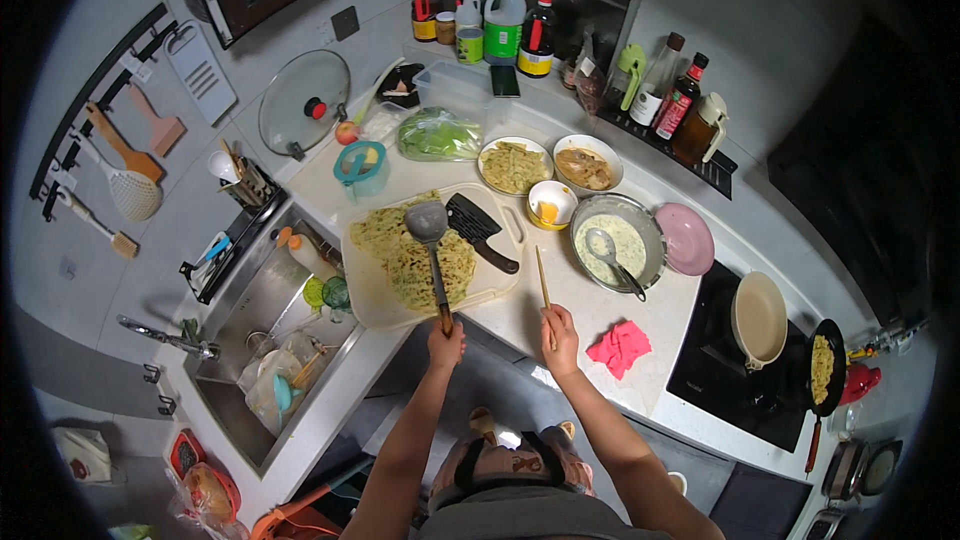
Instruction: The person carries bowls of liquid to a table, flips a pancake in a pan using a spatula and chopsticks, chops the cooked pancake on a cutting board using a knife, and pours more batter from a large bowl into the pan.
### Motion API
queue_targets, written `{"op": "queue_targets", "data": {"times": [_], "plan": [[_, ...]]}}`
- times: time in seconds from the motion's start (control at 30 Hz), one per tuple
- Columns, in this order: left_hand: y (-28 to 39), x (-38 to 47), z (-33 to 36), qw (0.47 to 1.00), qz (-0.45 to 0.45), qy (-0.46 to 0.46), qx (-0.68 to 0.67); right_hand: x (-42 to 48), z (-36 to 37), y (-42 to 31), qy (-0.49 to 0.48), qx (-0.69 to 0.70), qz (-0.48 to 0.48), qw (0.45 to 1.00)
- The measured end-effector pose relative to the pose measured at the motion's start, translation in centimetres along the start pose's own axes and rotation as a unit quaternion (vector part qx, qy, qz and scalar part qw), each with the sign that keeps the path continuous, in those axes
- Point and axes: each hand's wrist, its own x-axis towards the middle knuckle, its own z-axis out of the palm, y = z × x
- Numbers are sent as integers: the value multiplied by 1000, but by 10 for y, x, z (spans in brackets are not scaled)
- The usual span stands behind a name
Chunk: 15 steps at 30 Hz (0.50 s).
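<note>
My left hand point(447, 345) grips the handle of a spatula point(428, 223), whose dark head lies over pancakes with green flecks point(431, 266) on a cream cutting board point(367, 306). In my right hand point(560, 337) is a pair of wooden chopsticks point(542, 277), held above the counter's front part. A black cleaver point(474, 220) with a dark handle rests on the board, right of the spatula head. Farther right, a metal bowl point(657, 240) contains pale green-flecked batter and a slotted spoon point(615, 264). A pink cloth point(621, 349) lies to the right of my right hand.
Behind the board stand a plate of pancake pieces point(514, 167), a bowl of meat point(587, 167) and a small yellow bowl point(551, 204). A pink plate point(684, 238) adjoins the metal bowl. At right, a beige pan point(759, 319) sits on the cooktop point(697, 371); a sink point(232, 397) is at left.
</note>
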Motion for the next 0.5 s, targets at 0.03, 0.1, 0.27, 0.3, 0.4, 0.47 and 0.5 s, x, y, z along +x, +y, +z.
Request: {"op": "queue_targets", "data": {"times": [0.03,0.1,0.27,0.3,0.4,0.47,0.5], "plan": [[1,-1,5,1000,-6,-6,30,-2,0,7,-4,-8,7,1000],[-8,4,9,996,7,-7,90,-2,3,26,-31,-42,-42,998],[-34,18,0,991,1,-25,132,11,9,47,-110,-101,-158,976],[-30,19,0,990,-7,-34,135,16,10,53,-119,-116,-182,969],[-21,17,0,991,-2,-26,132,34,15,68,-154,-140,-212,955],[-29,18,-6,985,63,15,162,45,25,74,-164,-145,-228,949],[-45,23,-18,972,120,52,193,52,33,74,-170,-141,-234,947]]}}
